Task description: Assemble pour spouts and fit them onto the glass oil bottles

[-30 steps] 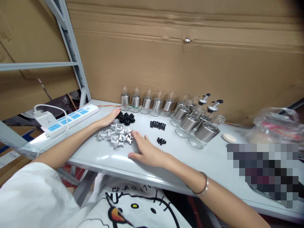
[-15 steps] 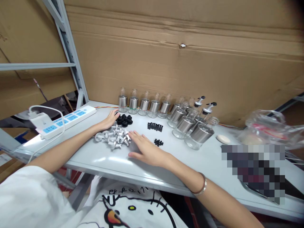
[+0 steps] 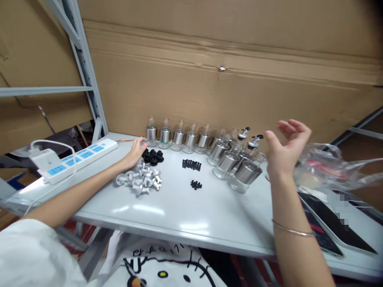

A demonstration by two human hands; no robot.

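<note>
My left hand (image 3: 135, 153) rests open at the left, its fingers beside the black round caps (image 3: 153, 156) and just above the pile of grey-white spout pieces (image 3: 143, 178). Raised at the right, my right hand (image 3: 286, 147) has its thumb and fingers apart and holds nothing; it is near the bottles with steel sleeves (image 3: 247, 173). Small black tubes (image 3: 191, 164) stand in a group mid-table, with smaller black pieces (image 3: 196, 184) in front of them. More steel-sleeved glass bottles (image 3: 178, 139) line the back. Two bottles carry black-tipped pourers (image 3: 255, 142).
A white power strip (image 3: 80, 159) with a plugged-in cable lies at the left. On the right are a clear plastic bag (image 3: 324, 167) and flat dark devices (image 3: 344, 219). Cardboard (image 3: 185, 87) stands behind the grey table (image 3: 167, 213).
My right hand has left the spot beside the spout pieces and risen to the far right, with its fingers upward. My left hand stays by the black caps. The view has shifted slightly.
</note>
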